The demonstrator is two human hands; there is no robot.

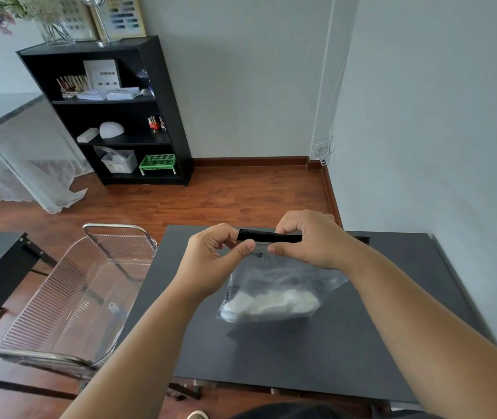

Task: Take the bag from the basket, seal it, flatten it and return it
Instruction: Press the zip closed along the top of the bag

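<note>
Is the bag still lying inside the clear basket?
No. Both hands, left hand and right hand, hold the bag by its top above the dark table.

Single head-worn wide-angle view, aimed forward and down.
Looks from above and close over the dark counter (316, 352), forearms reaching in from the bottom edge; farther off takes in the floor (241, 195), black shelf (162, 95) and wall corner.

Bag (274, 285) contents blurred, unidentifiable
</note>
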